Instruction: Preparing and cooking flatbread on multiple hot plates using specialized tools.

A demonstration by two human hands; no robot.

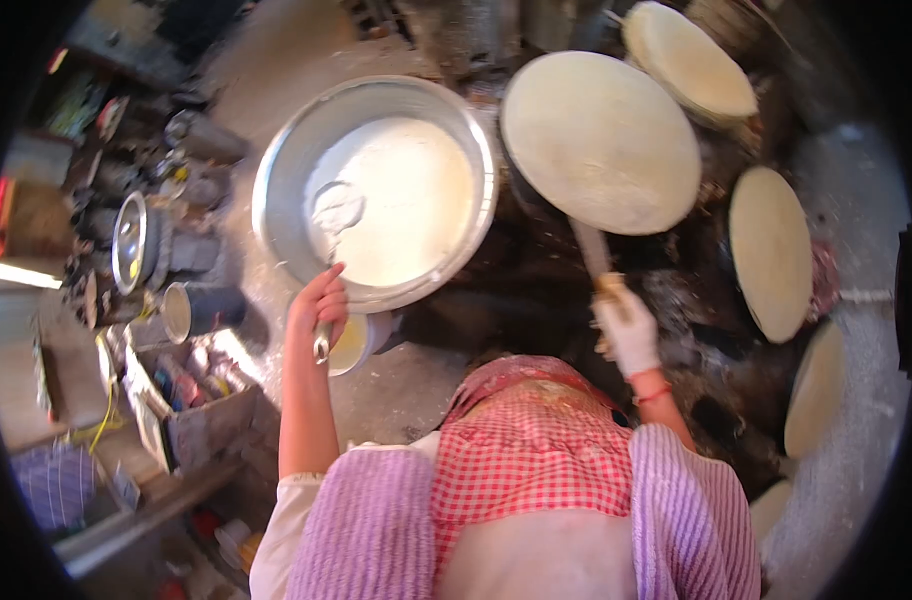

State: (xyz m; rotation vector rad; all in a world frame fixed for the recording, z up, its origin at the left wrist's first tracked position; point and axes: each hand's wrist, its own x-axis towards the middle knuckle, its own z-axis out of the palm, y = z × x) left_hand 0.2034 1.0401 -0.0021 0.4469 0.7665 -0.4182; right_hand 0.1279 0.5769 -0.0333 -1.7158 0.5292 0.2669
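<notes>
My left hand (319, 307) grips the handle of a metal ladle (339, 207), whose round bowl rests in white batter (414, 202). The batter fills the bottom of a large metal basin (272, 176). My right hand (627, 328), in a whitish glove, is shut on a flat-bladed spatula (592, 247) with a wooden-looking handle. Its blade reaches the near edge of a large pale round sheet (602, 142) of batter or flatbread, and the far end of the blade is hidden. A dark griddle edge shows under that sheet.
More pale round sheets (771, 255) lie on dark griddles along the right. At the upper right is a thick round stack of sheets (692, 64). A pail (353, 345) stands below the basin. Leftward are a dark pot (204, 311), a steel bowl (129, 244) and a filled cardboard box (208, 427).
</notes>
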